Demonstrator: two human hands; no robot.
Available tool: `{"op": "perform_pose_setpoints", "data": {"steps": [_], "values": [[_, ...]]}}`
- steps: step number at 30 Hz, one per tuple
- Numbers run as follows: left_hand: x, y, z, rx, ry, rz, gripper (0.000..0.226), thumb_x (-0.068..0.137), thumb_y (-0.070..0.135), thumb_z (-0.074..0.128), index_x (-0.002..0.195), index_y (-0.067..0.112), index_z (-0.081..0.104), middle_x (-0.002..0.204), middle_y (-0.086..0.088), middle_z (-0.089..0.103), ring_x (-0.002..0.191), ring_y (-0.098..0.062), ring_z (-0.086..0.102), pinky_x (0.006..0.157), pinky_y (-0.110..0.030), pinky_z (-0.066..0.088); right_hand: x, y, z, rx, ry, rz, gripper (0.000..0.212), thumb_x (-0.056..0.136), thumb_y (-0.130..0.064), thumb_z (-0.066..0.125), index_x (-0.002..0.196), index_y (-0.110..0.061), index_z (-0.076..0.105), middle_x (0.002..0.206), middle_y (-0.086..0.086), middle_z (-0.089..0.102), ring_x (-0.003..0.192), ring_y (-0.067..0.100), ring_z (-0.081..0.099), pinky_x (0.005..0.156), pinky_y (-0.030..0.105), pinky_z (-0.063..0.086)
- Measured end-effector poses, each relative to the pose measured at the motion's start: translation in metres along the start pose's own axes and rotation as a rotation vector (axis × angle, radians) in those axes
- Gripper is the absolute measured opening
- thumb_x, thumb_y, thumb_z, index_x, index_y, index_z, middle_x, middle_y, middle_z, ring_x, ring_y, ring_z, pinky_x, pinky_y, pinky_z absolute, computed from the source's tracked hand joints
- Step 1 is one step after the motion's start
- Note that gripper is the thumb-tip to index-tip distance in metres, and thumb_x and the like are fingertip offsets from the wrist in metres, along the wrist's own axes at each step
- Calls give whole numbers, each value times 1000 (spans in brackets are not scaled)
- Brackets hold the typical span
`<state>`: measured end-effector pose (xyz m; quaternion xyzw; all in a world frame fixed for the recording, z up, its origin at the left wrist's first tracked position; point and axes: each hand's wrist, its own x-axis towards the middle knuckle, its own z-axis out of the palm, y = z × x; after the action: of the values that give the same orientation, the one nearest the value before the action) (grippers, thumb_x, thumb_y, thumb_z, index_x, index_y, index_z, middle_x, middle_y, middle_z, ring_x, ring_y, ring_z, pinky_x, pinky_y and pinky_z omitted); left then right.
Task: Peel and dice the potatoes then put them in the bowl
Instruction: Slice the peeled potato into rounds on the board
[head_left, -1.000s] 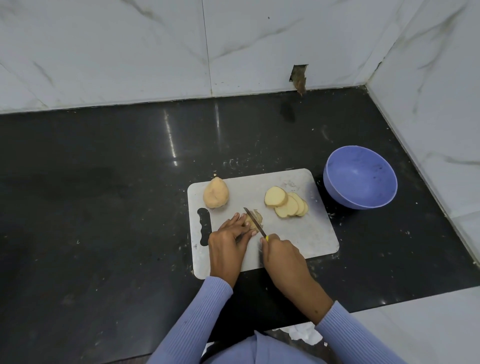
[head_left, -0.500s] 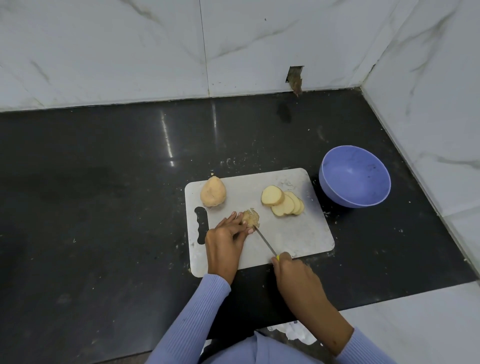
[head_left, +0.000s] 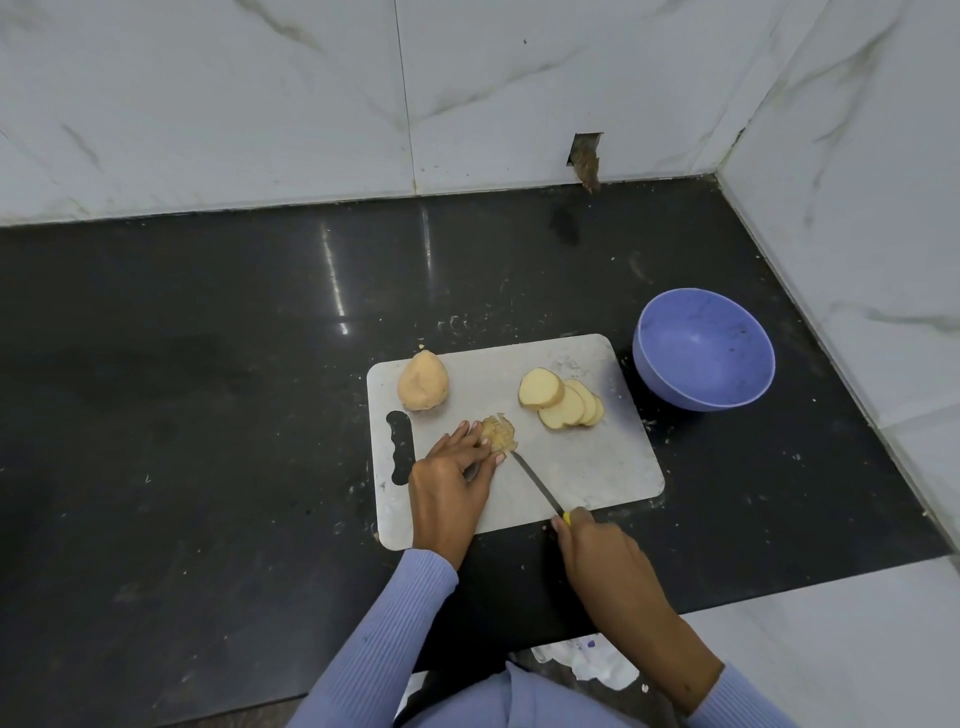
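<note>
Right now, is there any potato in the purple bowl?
No, the purple bowl shows only its bare inside; the potato slices lie on the cutting board.

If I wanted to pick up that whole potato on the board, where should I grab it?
Probably around the wide lower part of the whole peeled potato, coming from above with fingers on both sides. It narrows to a point at the far end, and its peeled surface may be slippery.
</note>
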<state>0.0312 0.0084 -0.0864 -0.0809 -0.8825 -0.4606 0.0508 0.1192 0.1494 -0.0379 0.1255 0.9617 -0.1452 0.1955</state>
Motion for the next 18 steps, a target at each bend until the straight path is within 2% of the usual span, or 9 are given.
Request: {"op": "perform_pose_setpoints", "data": {"steps": [4, 7, 9, 13, 15, 18], "values": [[-2, 0, 0, 21, 7, 17, 22, 74, 9, 80, 95, 5, 74, 110, -10, 68, 111, -18, 62, 101, -26, 41, 3, -5, -7, 113, 44, -23, 35, 103, -38, 24, 92, -15, 47, 77, -1, 52, 68, 16, 50, 63, 24, 37], [-3, -1, 1, 9, 20, 2, 21, 74, 9, 80, 94, 6, 75, 115, -12, 66, 114, -19, 60, 100, -32, 44, 8, -12, -10, 162, 62, -67, 34, 103, -39, 25, 85, -17, 43, 73, -1, 52, 66, 15, 53, 60, 24, 39], [-3, -2, 1, 10, 20, -4, 22, 73, 10, 81, 94, 6, 75, 112, -12, 67, 113, -20, 60, 100, -34, 45, 14, -19, -9, 168, 60, -79, 35, 103, -40, 25, 86, -16, 45, 75, 1, 55, 70, 18, 55, 64, 28, 43], [-2, -3, 0, -29, 23, -44, 22, 73, 11, 81, 93, 7, 75, 109, -9, 69, 114, -13, 58, 100, -21, 42, 23, -21, -8, 168, 38, -64, 39, 103, -39, 24, 92, -13, 51, 78, 3, 58, 75, 21, 59, 69, 33, 47], [-2, -4, 0, -41, 25, -52, 22, 72, 10, 81, 93, 6, 75, 109, -9, 69, 114, -11, 57, 101, -13, 38, 24, -17, -8, 178, 43, -50, 36, 103, -38, 24, 88, -14, 47, 73, 0, 52, 70, 20, 55, 65, 30, 42], [-3, -5, 0, -37, 31, -45, 22, 72, 9, 81, 93, 5, 75, 110, -10, 69, 114, -12, 57, 101, -8, 35, 26, -18, -10, 189, 52, -63, 35, 103, -38, 25, 86, -15, 45, 72, -1, 51, 68, 19, 54, 62, 28, 39]]}}
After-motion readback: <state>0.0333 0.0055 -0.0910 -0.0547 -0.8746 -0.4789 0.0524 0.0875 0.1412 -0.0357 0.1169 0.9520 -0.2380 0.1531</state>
